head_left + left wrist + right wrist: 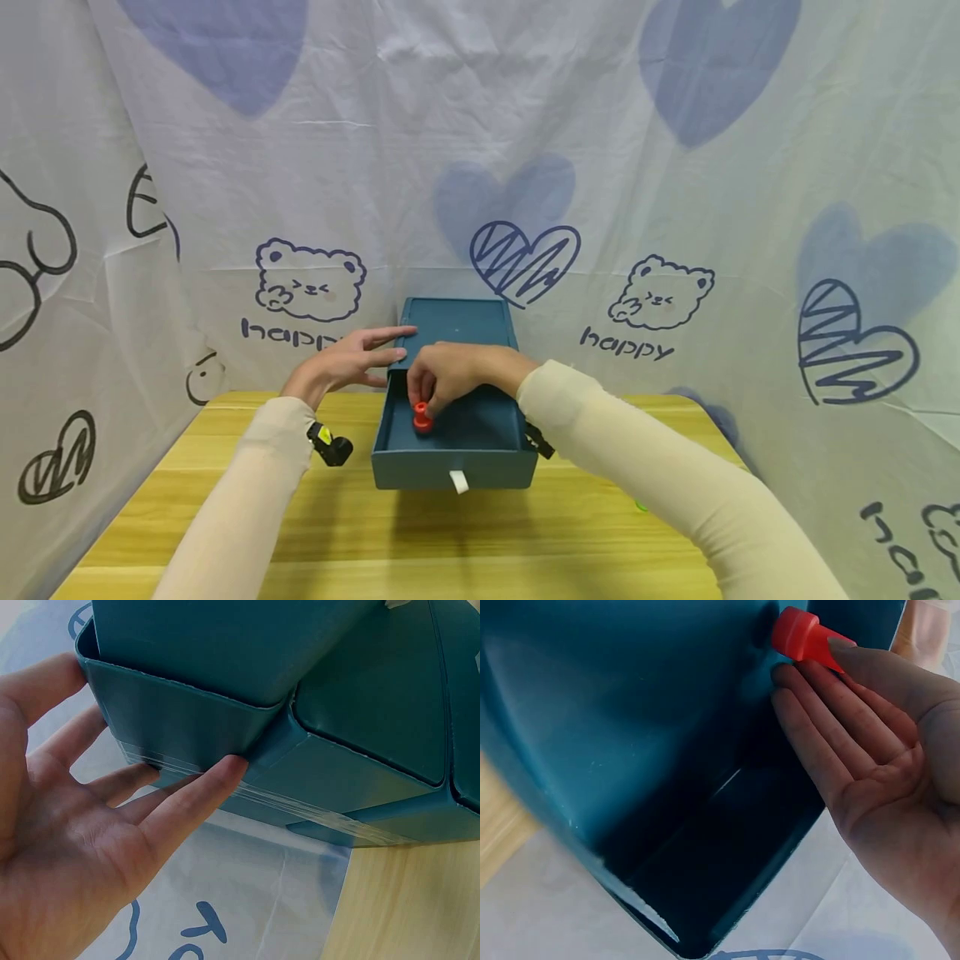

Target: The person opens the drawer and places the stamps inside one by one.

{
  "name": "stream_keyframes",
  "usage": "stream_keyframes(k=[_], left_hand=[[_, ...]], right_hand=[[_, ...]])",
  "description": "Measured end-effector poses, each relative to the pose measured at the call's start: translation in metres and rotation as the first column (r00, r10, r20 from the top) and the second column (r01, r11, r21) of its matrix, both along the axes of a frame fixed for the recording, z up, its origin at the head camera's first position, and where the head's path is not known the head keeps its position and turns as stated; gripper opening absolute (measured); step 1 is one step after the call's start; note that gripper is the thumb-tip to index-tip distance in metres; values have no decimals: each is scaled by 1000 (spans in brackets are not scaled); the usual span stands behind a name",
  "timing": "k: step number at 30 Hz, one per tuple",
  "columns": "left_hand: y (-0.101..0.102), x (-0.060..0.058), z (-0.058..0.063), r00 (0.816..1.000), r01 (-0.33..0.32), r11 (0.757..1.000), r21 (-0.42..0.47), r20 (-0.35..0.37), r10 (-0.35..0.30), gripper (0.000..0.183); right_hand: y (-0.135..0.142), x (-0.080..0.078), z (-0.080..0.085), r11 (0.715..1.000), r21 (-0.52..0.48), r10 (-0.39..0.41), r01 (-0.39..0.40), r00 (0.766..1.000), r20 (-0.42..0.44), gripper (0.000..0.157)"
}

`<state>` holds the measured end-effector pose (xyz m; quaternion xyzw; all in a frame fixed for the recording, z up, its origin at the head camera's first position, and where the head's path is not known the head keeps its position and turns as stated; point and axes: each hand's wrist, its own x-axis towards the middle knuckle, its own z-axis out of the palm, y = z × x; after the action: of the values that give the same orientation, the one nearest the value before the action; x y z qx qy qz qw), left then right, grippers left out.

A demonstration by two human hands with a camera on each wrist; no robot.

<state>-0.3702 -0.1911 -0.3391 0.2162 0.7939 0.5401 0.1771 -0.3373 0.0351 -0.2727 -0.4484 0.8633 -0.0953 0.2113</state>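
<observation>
A blue-green drawer [491,468] with a white pull tab [459,481] is slid out of its cabinet [457,321]. Inside it, my right hand [453,371] pinches a small red plastic piece [422,419] with a wide round end and a narrower stem. The right wrist view shows the thumb and fingers on the stem of the red piece [799,636], its wide end sticking out beyond them. With fingers spread and nearly straight, my left hand [345,358] touches the cabinet's left side. Its fingertips rest along the cabinet's casing [180,712] in the left wrist view.
Clear tape [262,796] runs across the side of the stacked cabinet units. All of it stands on a wooden table [337,533], before a white printed cloth [420,100]. A bit of something green [641,506] shows beside the right sleeve.
</observation>
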Motion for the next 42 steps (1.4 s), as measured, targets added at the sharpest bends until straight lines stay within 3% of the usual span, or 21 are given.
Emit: stream_keyframes(k=[7,21,32,42], left_hand=[[1,0,0,1000,2,1000,-3,-7,-2,65],[1,0,-1,1000,-12,1000,-14,-13,12,61],[4,0,0,999,-30,999,-27,-20,30,65],[3,2,0,999,-25,999,-29,-28,24,64]], right_hand=[[4,1,2,1000,-9,-13,13,1000,6,15],[38,2,20,986,-163,-8,19,998,68,30],[88,10,22,935,-337,-69,110,989,132,33],[127,17,19,908,-398,-97,128,990,99,34]])
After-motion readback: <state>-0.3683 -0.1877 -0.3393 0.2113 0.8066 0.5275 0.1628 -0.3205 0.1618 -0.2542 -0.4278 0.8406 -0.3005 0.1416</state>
